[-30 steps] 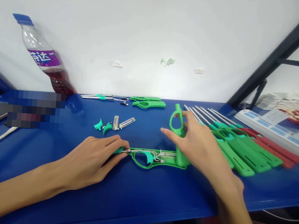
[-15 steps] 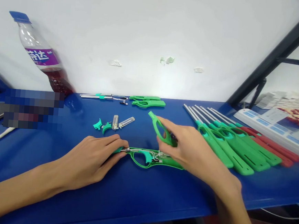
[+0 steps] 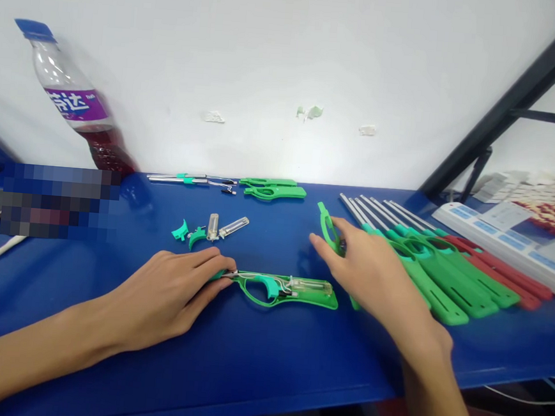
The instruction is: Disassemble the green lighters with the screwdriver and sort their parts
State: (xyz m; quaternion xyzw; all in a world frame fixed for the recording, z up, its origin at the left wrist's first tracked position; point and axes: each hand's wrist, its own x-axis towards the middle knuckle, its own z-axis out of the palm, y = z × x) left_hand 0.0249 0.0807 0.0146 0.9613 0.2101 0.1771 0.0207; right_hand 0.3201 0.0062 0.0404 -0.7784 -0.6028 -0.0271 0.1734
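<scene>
An open green lighter half-shell (image 3: pixel 309 297) lies on the blue table, with a teal trigger (image 3: pixel 271 287), wires and a clear fuel tank (image 3: pixel 312 286) inside. My left hand (image 3: pixel 184 297) pinches the metal and teal neck at the shell's left end. To the right, my right hand (image 3: pixel 364 266) holds a second green half-shell (image 3: pixel 326 226) tilted up, apart from the first; its lower part is hidden by the palm. Behind my left hand lie loose teal triggers (image 3: pixel 179 230) and two clear tanks (image 3: pixel 234 228).
Metal rods with wires (image 3: pixel 178 179) and green shells (image 3: pixel 276 192) lie by the wall. Several green lighters (image 3: pixel 454 279), red ones (image 3: pixel 503 267) and a white power strip (image 3: pixel 500 245) are at the right. A bottle (image 3: pixel 78 106) leans at the left.
My right hand has moved right with its green half-shell, turning it more edge-on and uncovering the clear tank in the lying shell. My left hand stays at the neck.
</scene>
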